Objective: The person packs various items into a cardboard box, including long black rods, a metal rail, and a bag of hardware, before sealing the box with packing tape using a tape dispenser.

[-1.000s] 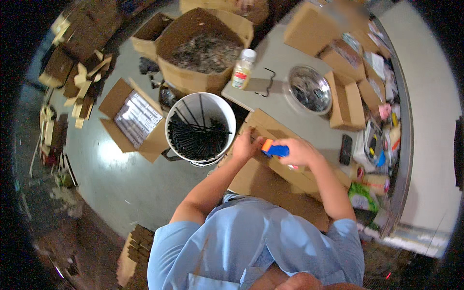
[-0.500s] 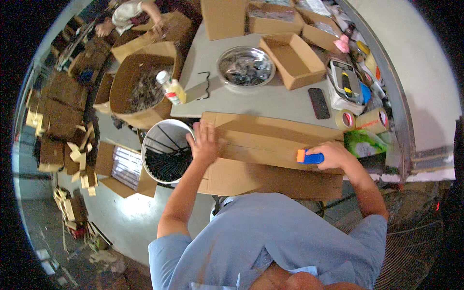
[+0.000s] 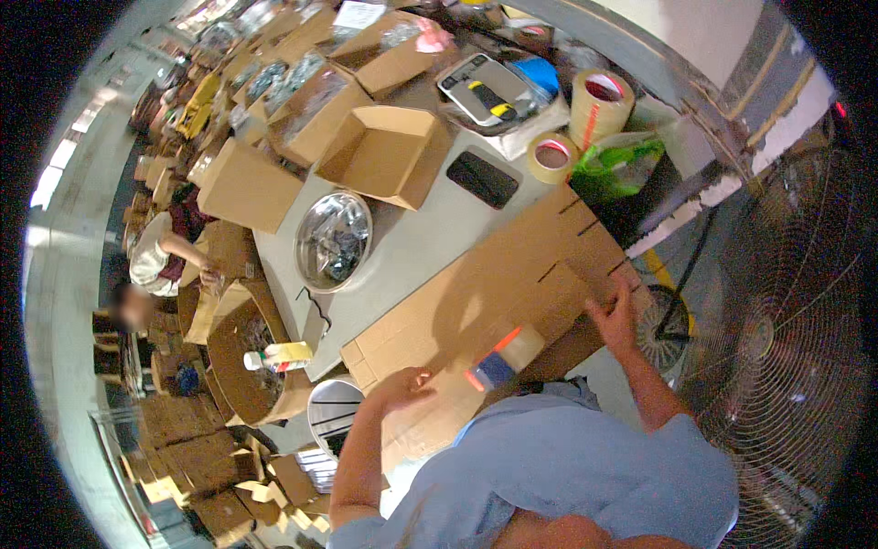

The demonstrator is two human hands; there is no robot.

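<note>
A flattened cardboard carton [image 3: 485,274] lies slantwise across the near side of the table, with slits cut into its right end. A blue and orange tape dispenser [image 3: 498,366] with a roll of clear tape rests on the carton, touched by neither hand. My left hand [image 3: 402,389] is over the carton's near left part, with loosely bent fingers and nothing visible in them. At the carton's right end is my right hand [image 3: 618,318], thumb and fingers apart against the cardboard. Part of the carton's near edge is hidden by my shirt.
Beyond the carton are a black phone [image 3: 483,178], tape rolls [image 3: 599,102], an open cardboard box [image 3: 380,156] and a metal bowl [image 3: 334,240] of small parts. A bottle [image 3: 277,356] and white bucket [image 3: 335,412] stand left. A large fan [image 3: 764,339] is right; a co-worker [image 3: 160,256] is far left.
My view has swung to the right. My right hand has let go of the tape dispenser and moved to the carton's right end. The left hand's fingers, flat before, are now bent.
</note>
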